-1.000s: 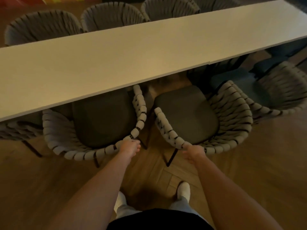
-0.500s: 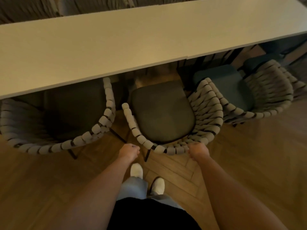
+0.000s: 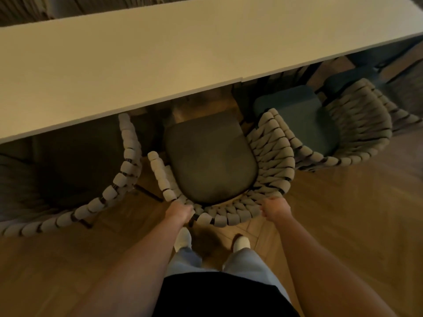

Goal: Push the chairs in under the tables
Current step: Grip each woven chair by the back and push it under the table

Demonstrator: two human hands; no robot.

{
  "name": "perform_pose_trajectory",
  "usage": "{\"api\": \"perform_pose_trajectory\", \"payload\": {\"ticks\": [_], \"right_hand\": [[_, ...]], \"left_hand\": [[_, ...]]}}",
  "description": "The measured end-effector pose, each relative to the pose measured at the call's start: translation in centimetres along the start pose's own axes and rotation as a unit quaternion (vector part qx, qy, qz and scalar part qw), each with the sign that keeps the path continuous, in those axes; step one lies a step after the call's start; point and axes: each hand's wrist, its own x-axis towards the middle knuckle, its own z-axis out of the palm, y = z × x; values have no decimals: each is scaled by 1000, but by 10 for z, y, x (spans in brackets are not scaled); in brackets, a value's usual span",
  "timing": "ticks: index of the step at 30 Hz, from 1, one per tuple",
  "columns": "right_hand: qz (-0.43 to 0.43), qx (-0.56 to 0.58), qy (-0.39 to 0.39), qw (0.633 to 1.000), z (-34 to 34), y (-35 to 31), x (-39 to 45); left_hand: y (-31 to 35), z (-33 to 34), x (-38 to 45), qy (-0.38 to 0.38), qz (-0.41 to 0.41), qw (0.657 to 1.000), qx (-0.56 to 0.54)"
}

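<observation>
A long white table [image 3: 160,56] runs across the view. Directly in front of me stands a woven rope chair [image 3: 270,156] with a dark seat cushion [image 3: 209,161], its front edge just at the table's edge. My left hand [image 3: 179,212] grips the back rim at its left end. My right hand [image 3: 274,209] grips the same rim at its right end. To the left a second woven chair [image 3: 128,156] sits partly under the table. To the right a third woven chair [image 3: 364,124] with a bluish cushion stands angled, partly under the table.
Herringbone wooden floor [image 3: 354,213] stretches around me, and my feet in white socks [image 3: 240,242] stand just behind the middle chair. More woven chairs [image 3: 25,8] line the table's far side. Thin dark chair legs [image 3: 148,195] stick out between the left and middle chairs.
My left hand let go of the left chair and took hold of the middle chair's back rim. My right hand slid along that rim to its right end. I stepped right, behind the middle chair.
</observation>
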Motion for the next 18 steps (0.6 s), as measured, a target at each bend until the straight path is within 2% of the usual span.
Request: {"api": "perform_pose_trajectory", "payload": {"ticks": [3,6,8,10,11,15,18], "right_hand": [[-7,1,-1,1000,-22,-15,-15],[33,18,-46,998,-45,-25,-9],[23,30,-48,998,-54,-16,5],[56,-6,-84,995,-61,-4,16],[79,20,-92,992,-63,3,26],[81,98,-110,986,-69,15,59],[115,216,-136,960,-65,15,75]], "left_hand": [[1,19,-1,13,-63,997,-50],[3,43,-8,23,-112,988,-102],[3,63,-13,47,-138,977,-155],[0,86,-14,71,-164,963,-201],[-3,97,-11,71,-178,955,-228],[-2,132,1,90,-214,897,-376],[1,147,11,111,-215,847,-474]]}}
